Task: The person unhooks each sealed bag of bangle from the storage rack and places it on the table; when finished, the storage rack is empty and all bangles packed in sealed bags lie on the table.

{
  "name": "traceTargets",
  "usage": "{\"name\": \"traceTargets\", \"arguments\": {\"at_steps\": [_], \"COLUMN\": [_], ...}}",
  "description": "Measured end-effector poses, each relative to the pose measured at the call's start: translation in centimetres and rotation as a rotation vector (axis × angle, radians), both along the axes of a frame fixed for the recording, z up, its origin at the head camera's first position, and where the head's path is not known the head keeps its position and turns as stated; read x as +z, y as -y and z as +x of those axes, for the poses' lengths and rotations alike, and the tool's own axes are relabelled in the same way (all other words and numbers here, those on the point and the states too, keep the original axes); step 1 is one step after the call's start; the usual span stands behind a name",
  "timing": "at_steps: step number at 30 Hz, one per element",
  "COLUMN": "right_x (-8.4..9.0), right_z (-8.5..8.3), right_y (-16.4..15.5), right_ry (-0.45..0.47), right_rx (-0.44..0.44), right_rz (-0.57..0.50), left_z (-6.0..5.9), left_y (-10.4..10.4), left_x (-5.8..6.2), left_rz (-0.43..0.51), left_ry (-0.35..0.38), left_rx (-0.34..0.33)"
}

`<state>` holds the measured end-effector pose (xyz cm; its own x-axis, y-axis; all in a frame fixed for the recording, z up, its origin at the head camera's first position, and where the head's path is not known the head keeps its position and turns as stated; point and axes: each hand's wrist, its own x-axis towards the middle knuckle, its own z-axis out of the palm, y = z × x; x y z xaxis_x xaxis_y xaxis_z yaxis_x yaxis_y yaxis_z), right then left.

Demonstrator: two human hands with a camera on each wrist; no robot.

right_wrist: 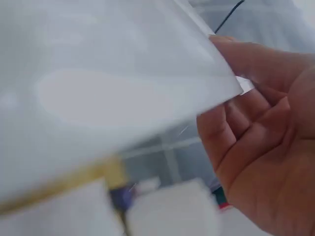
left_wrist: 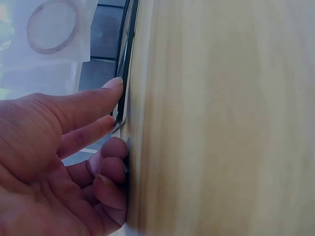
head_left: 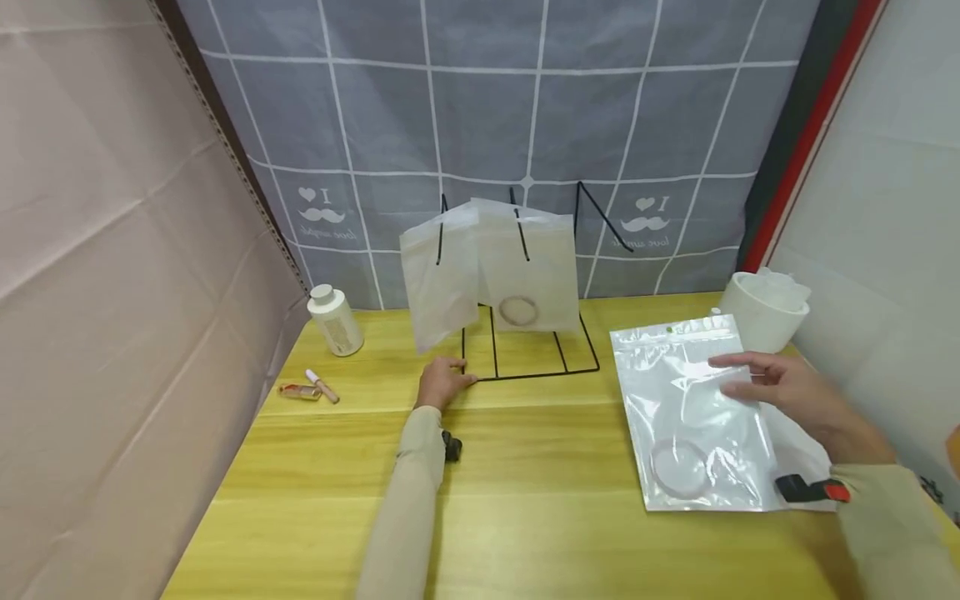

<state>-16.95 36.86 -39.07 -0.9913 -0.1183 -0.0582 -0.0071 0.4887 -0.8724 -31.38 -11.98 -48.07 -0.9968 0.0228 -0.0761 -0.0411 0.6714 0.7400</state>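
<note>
The left hand [head_left: 442, 382] rests on the tabletop [head_left: 525, 467] with its fingers [left_wrist: 83, 105] stretched out and only loosely bent, their tips touching the front left corner of the black wire rack [head_left: 525, 354]. In the left wrist view the index fingertip lies against the thin wire of the rack's base, and the lower fingers curl a little against the tabletop edge; they grip nothing. Just beyond these fingers, two frosted bags [head_left: 491, 267] hang on the rack's upright prongs, and the right-hand one shows a ring [head_left: 518, 310] inside.

The right hand [head_left: 780, 387] holds a clear zip bag [head_left: 690, 417] by its right side. Its fingers [head_left: 738, 377] lie nearly straight across the bag's upper face; the right wrist view shows the bag's edge tucked against the fingers with the thumb on the other side, a light pinch. Below the fingers, toward the bag's lower left corner, a ring [head_left: 678, 467] shows through the plastic. The bag lies tilted over the tabletop, and whether its lower edge touches the wood cannot be told.

Just behind the right fingers stands a white cup [head_left: 765, 312]. Left of the left fingers lie a small tube [head_left: 322, 387] and a small orange item [head_left: 298, 391], and further back a white bottle [head_left: 335, 321]. A grey checked cloth [head_left: 487, 125] hangs behind.
</note>
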Motion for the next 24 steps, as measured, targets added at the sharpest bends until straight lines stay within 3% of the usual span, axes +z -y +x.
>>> {"name": "traceTargets", "arguments": {"at_steps": [3, 9, 13, 19, 24], "right_x": [-2.5, -6.3, -7.4, -8.5, -9.0], "right_z": [-1.3, -3.5, -4.6, -5.1, -4.9], "right_y": [-1.8, -3.3, -3.7, -3.7, -3.6], "right_ry": [0.133, 0.192, 0.195, 0.075, 0.117], "right_rx": [0.018, 0.037, 0.008, 0.022, 0.007], "right_rz": [0.076, 0.257, 0.341, 0.428, 0.417], "left_z": [0.0, -0.1, -0.2, 0.1, 0.4], "left_y": [0.2, 0.4, 0.4, 0.2, 0.1], "left_x": [0.2, 0.1, 0.1, 0.2, 0.3], "left_rz": [0.010, 0.016, 0.016, 0.019, 0.014], "left_ry": [0.000, 0.017, 0.009, 0.017, 0.009], "left_rx": [0.005, 0.007, 0.012, 0.017, 0.011]}}
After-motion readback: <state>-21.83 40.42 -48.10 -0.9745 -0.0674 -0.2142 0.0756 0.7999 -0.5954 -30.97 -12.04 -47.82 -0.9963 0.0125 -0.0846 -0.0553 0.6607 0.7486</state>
